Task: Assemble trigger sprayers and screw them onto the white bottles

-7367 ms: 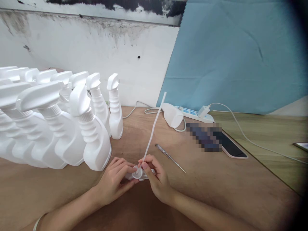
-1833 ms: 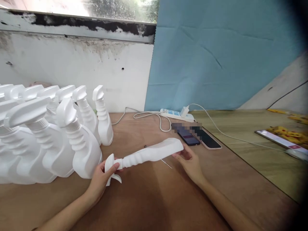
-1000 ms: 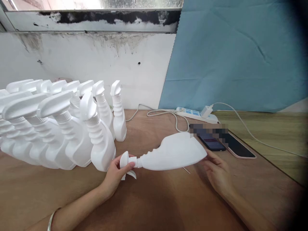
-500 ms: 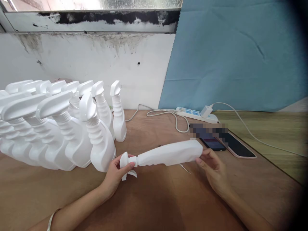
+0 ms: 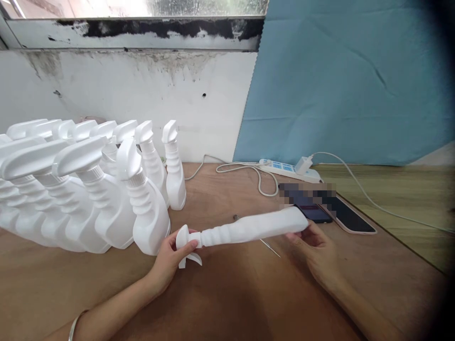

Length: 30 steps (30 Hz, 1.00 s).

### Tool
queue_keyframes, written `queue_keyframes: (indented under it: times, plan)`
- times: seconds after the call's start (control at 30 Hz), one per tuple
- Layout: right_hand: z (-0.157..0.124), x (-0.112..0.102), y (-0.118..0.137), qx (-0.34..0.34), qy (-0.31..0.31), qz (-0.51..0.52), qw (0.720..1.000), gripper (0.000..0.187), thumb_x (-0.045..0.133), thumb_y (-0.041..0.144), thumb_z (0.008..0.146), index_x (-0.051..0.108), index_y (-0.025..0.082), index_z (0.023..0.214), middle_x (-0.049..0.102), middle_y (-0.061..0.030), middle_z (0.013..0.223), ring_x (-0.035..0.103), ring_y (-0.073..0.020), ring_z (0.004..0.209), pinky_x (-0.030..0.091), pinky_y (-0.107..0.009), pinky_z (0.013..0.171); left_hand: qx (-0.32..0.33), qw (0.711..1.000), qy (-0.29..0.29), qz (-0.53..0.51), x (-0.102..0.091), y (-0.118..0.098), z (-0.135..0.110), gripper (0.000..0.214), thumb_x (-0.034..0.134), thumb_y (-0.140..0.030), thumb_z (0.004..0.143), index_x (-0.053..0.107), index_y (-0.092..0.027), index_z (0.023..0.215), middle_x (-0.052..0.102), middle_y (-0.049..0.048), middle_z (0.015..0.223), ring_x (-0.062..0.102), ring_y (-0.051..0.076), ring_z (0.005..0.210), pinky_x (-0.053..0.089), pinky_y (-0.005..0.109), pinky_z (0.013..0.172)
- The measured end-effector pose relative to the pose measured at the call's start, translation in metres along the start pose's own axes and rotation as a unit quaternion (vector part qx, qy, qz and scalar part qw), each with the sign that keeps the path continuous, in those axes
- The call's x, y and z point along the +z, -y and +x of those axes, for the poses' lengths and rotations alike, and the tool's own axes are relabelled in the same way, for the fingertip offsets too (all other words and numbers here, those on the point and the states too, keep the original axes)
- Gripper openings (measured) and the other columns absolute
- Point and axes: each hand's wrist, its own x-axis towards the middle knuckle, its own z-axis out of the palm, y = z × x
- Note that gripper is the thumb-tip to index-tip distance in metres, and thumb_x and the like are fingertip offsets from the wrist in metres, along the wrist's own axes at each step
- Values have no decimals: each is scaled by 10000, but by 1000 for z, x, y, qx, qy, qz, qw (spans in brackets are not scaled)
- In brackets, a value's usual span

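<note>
A white spray bottle (image 5: 254, 226) is held nearly level above the table, its trigger head to the left and its base to the right. My left hand (image 5: 174, 255) is closed around the spray head (image 5: 182, 237), thumb on the collar, with the trigger lever hanging below. Fingers of my right hand (image 5: 313, 244) grip the bottle's base end; some fingertips are hidden behind it. On the table under the bottle lies a thin metal rod-like tool (image 5: 270, 248), partly covered by the bottle.
Several upright white spray bottles (image 5: 151, 218) stand in rows on the left of the wooden table (image 5: 220, 303). A power strip (image 5: 284, 168) with a plugged-in charger (image 5: 304, 165), a grey cable (image 5: 261, 180) and two phones (image 5: 350, 215) lie at the back right. Blue cloth (image 5: 330, 94) covers the wall.
The bottle has rolled about its long axis, showing a narrower side with ridges near the neck. My right hand has turned with the base; my left hand keeps its hold on the head.
</note>
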Motion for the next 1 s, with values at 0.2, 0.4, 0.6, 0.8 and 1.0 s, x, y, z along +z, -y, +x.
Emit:
queue_keyframes:
  times: [0.2, 0.4, 0.6, 0.8, 1.0]
  plan:
    - [-3, 5, 7, 32, 12, 86, 996, 232, 674, 372, 664, 509, 208, 655, 596, -8, 949, 562, -143, 816, 450, -217, 628, -7, 1000, -11, -19, 0, 2, 2, 353, 678, -367, 701, 591, -140, 956, 633, 59, 824, 576, 145, 737, 463, 222, 648]
    - [-4, 8, 15, 73, 91, 147, 982, 369, 651, 370, 668, 583, 299, 1023, 622, -16, 1035, 589, -194, 908, 478, -327, 765, -16, 999, -13, -46, 1, -2, 1, 387, 690, -356, 688, 583, -134, 987, 637, 74, 876, 590, 161, 776, 479, 243, 686]
    - [0, 3, 6, 32, 21, 27, 999, 300, 720, 399, 590, 579, 238, 800, 612, -5, 802, 565, -168, 760, 467, -272, 654, -18, 1000, -18, -15, 1, -1, 1, 390, 678, -380, 691, 583, -123, 969, 631, 59, 799, 576, 154, 711, 461, 235, 625]
    - [-6, 5, 8, -13, -41, 39, 998, 391, 657, 461, 651, 355, 215, 625, 550, -31, 899, 523, -150, 701, 431, -244, 550, 1, 998, 15, 58, 3, -6, -2, 356, 681, -400, 673, 622, -139, 908, 616, 35, 773, 552, 143, 680, 429, 215, 597]
    - [-7, 4, 17, 76, -52, 15, 996, 338, 650, 487, 647, 447, 235, 743, 526, 21, 649, 456, -104, 496, 358, -189, 385, 75, 978, 65, 186, 4, -15, -9, 287, 683, -362, 672, 626, -153, 861, 567, 27, 759, 482, 117, 640, 372, 190, 535]
